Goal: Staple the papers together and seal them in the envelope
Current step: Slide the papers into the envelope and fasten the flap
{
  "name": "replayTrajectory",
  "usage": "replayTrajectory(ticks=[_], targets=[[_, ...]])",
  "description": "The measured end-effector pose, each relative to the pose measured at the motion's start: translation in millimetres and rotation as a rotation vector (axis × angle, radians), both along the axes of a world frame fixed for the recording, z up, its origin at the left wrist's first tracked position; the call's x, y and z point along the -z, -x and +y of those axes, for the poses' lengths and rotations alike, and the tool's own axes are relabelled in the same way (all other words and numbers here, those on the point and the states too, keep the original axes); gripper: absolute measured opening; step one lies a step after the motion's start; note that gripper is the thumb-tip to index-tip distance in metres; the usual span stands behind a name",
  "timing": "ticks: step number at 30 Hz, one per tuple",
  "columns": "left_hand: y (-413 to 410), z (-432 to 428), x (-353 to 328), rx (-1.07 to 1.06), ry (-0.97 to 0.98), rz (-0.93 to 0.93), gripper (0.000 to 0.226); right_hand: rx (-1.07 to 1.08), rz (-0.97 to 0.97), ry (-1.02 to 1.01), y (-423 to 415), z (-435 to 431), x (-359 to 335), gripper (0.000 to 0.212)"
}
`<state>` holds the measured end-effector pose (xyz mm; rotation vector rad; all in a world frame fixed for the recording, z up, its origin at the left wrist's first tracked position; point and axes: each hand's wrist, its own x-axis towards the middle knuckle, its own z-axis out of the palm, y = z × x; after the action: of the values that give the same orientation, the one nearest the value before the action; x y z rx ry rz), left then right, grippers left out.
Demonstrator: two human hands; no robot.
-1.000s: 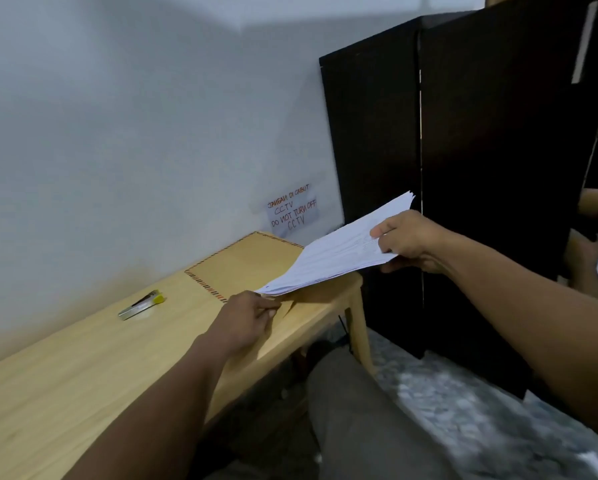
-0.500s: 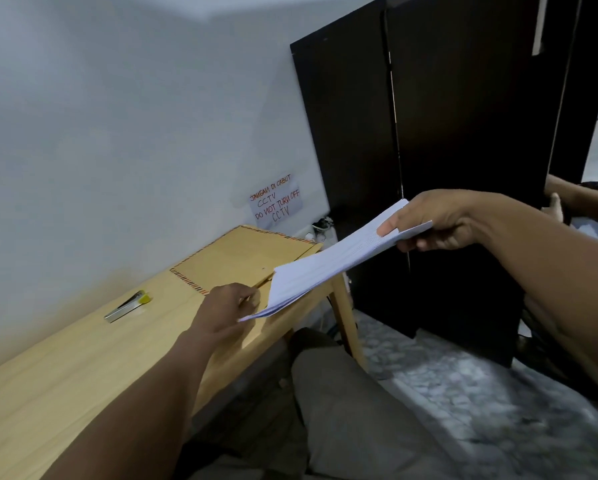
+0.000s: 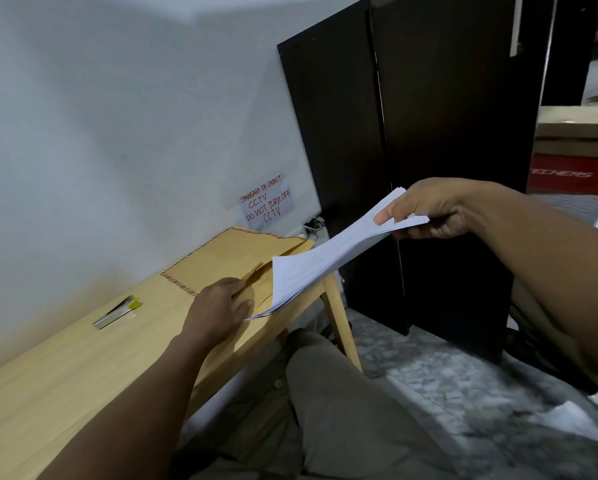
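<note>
A stack of white papers (image 3: 328, 252) slopes down from my right hand (image 3: 425, 209), which grips its upper end in the air. The lower end of the stack hangs just at the open mouth of a brown envelope (image 3: 221, 258) with a red-and-blue striped border. The envelope lies flat at the right end of the wooden table (image 3: 65, 368). My left hand (image 3: 218, 310) rests on the envelope's near edge and holds its opening flap lifted. A small silver stapler (image 3: 115, 312) with a yellow end lies on the table to the left, near the wall.
A white wall runs behind the table, with a taped handwritten note (image 3: 266, 202) about CCTV. A tall dark cabinet (image 3: 411, 150) stands right of the table. My legs in grey trousers (image 3: 342, 410) are below. A red box (image 3: 572, 174) sits at far right.
My right hand has swung the papers down and leftwards, so their lower end now hangs at the envelope's mouth. My left hand has shifted onto the flap and lifted it.
</note>
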<state>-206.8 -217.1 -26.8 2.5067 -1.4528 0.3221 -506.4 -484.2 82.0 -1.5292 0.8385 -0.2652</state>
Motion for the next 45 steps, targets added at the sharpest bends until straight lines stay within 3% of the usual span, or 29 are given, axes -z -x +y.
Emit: replayTrajectory(ticks=[6,11,16,26,35,45], targets=[[-2.4,1.8,0.3,0.001,-0.015,-0.017,0.048,-0.013,0.006,-0.039,5.9,-4.3,-3.5,0.044],[-0.4,2.0,1.5,-0.001,0.010,-0.003,0.049,0.006,-0.010,-0.056,3.8,0.5,-2.3,0.037],[0.0,4.6,5.2,0.058,0.085,-0.017,0.035,0.088,-0.121,-0.045,-0.4,10.7,-3.2,0.024],[3.3,3.4,4.7,0.040,0.085,-0.059,0.046,0.094,-0.132,0.109,-27.3,32.3,15.0,0.020],[2.5,5.6,5.9,0.048,0.147,-0.005,0.035,0.145,-0.285,-0.130,-28.2,27.2,32.2,0.022],[8.1,0.3,6.4,0.086,0.200,-0.004,0.040,0.098,-0.268,-0.047,-33.4,40.0,43.6,0.029]])
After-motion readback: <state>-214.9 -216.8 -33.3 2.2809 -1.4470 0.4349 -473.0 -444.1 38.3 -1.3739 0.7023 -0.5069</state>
